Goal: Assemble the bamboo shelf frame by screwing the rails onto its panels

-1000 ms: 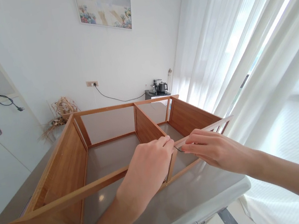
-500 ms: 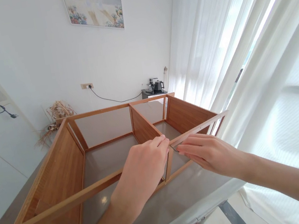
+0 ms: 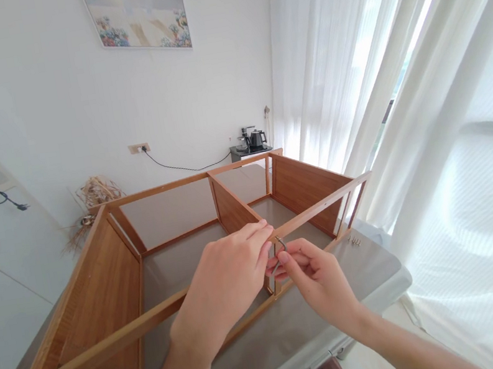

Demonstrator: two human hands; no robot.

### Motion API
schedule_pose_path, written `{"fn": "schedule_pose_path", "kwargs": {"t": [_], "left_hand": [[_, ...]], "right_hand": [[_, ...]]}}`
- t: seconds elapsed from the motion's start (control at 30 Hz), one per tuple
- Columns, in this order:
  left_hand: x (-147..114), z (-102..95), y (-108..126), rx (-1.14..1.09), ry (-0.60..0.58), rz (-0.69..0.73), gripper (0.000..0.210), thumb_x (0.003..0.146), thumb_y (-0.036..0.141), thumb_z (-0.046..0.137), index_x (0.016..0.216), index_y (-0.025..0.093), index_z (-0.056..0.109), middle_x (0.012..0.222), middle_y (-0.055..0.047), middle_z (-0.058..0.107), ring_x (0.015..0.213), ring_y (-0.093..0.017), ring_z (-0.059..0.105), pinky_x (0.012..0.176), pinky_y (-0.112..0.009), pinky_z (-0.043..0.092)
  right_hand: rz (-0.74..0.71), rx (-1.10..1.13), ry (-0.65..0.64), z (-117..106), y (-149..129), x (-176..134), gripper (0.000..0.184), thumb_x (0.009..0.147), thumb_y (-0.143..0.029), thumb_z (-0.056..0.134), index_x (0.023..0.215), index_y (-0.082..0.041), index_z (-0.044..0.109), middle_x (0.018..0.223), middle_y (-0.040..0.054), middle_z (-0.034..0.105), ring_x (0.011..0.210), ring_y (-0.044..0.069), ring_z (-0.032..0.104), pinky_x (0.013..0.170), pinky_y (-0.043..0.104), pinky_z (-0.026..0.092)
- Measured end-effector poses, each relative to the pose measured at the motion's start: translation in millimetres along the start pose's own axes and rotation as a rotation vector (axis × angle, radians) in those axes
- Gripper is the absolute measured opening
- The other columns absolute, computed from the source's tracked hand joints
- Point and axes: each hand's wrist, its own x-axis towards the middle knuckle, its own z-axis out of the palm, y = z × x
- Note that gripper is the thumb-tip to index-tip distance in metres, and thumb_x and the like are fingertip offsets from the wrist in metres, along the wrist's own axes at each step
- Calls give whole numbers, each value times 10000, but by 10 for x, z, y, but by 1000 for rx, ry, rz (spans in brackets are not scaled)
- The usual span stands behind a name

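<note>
clamping frame (image 3: 233,202) on table (image 3: 365,275) with left hand (image 3: 226,276) | right hand (image 3: 316,277) pinching key (image 3: 282,244) at middle joint, right alongside | key could be slipping if it's tilting, imo

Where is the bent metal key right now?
In the head view, slightly right and below centre: the right hand holds the bent metal key by the wooden rail, beside the left hand.

Left hand (image 3: 226,276) on wooden frame (image 3: 232,199), hex key (image 3: 282,243) in right hand (image 3: 324,282)

Smooth wooden frame (image 3: 316,207) (visibly grained), metal tool (image 3: 281,242), faintly glossy tabletop (image 3: 373,265)
</note>
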Motion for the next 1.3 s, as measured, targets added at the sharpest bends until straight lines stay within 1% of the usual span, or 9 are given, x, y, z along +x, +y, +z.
{"fn": "schedule_pose_path", "kwargs": {"t": [0.13,0.33,0.43,0.5,0.57,0.67,0.8,1.03,1.3], "left_hand": [[10,-11,-2,-16,-7,3,337,1013,256,377,1274,290,588,1287,13,657,1020,-168,686,867,-280,538],[6,-33,9,-21,-7,5,331,1013,251,376,1253,285,602,1268,5,667,1009,-167,692,829,-272,547],[-3,-30,16,-17,-4,3,320,1011,246,386,1241,282,606,1271,-2,664,1053,-178,678,859,-283,543],[-7,-26,22,-20,-2,2,309,1011,243,395,1232,277,608,1259,-5,670,1065,-178,673,883,-284,538],[-8,-23,28,-22,1,4,291,1013,244,396,1199,269,620,1240,-3,678,1063,-174,674,896,-283,535],[-6,-24,33,-14,9,7,299,1025,242,365,1173,261,624,1232,-5,677,1054,-170,675,880,-280,539],[-6,-29,32,7,9,14,327,1032,234,344,1243,273,591,1243,-15,663,1016,-169,685,809,-274,550],[-13,-17,35,15,5,23,323,1033,251,348,1243,275,592,1248,-15,655,1022,-172,681,790,-274,554],[-15,-13,30,6,20,24,336,1036,256,343,1262,262,592,1271,-11,661,1065,-169,671,888,-285,545]], "right_hand": [[-10,116,95,135,73,-2,210,948,-424,579,932,-215,597,919,60,757,817,194,734,745,334,621],[-81,42,130,161,90,-35,143,971,-346,548,906,-222,578,851,42,757,758,171,732,691,288,611],[-301,-217,45,77,85,-96,14,940,-219,585,942,-230,594,850,14,750,747,144,718,668,231,577],[-501,-431,14,-36,81,-105,134,905,-136,610,993,-237,617,866,3,739,746,130,700,672,215,550],[-583,-558,2,-185,74,-65,242,906,-96,588,1095,-242,620,891,13,715,759,130,674,683,231,532],[-611,-657,-20,-412,55,61,300,932,-93,534,1173,-246,627,968,53,683,848,166,650,710,282,523],[-667,-762,-41,-571,21,188,306,937,-122,547,1188,-269,642,928,51,664,831,181,616,702,322,507],[-706,-848,-56,-561,-25,219,295,941,-122,554,1182,-266,644,954,59,667,856,186,594,734,349,482],[-728,-865,-71,-579,-53,247,256,964,-157,527,1163,-257,654,937,55,682,821,172,596,729,336,452]]}}
